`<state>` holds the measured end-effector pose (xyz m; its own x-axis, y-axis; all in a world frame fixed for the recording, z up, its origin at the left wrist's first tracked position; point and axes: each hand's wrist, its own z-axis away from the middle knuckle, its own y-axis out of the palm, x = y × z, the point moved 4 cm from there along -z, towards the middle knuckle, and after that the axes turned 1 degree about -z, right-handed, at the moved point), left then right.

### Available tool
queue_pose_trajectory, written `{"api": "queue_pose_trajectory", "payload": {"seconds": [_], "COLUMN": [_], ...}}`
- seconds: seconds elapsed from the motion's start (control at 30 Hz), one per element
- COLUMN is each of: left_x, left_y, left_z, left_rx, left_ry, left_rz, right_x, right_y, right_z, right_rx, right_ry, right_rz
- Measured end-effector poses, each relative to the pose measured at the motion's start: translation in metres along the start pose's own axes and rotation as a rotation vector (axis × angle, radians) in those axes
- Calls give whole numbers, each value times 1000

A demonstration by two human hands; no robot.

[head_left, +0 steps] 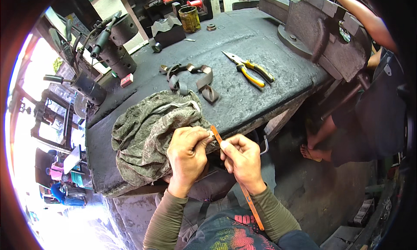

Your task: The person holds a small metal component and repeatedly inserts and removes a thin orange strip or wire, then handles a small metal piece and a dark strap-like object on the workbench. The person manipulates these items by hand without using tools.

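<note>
A thin orange hacksaw blade [251, 206] runs slantwise from the table's front edge down toward my lap. My right hand [244, 159] is closed round its upper part, thumb on top. Beside the blade's upper end, my left hand [189, 152] pinches a small pale piece, too small to name, with thumb and forefinger. Just left of that hand lies a crumpled green patterned cloth [152, 128] on the table corner. A bent metal rod [266, 145] shows beyond my right hand; the rest of it is hidden.
On the dark worktable [173, 61] lie yellow-and-black long-nose pliers [248, 69] and a curled metal strip [204, 82]. A big bench vise [328, 37] stands far right, with another person [373, 106] beside it. Perforated metal cylinders [115, 58], a red box [127, 80] and a stained can [189, 19] stand farther back.
</note>
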<state>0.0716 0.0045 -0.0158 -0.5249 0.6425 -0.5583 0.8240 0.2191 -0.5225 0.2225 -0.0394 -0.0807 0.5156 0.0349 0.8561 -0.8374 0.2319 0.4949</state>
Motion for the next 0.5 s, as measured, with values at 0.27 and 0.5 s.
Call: {"api": "queue_pose_trajectory", "payload": {"seconds": [0.27, 0.5], "left_x": [-1, -2], "left_y": [0, -1], "left_z": [-1, -1], "left_rx": [11, 2], "left_ry": [6, -18], "left_rz": [-21, 4], "right_x": [-1, 10], "right_y": [-2, -8], "right_z": [0, 5], "right_rx": [-5, -40], "right_ry": [-22, -117], "right_rz": [-13, -43]}}
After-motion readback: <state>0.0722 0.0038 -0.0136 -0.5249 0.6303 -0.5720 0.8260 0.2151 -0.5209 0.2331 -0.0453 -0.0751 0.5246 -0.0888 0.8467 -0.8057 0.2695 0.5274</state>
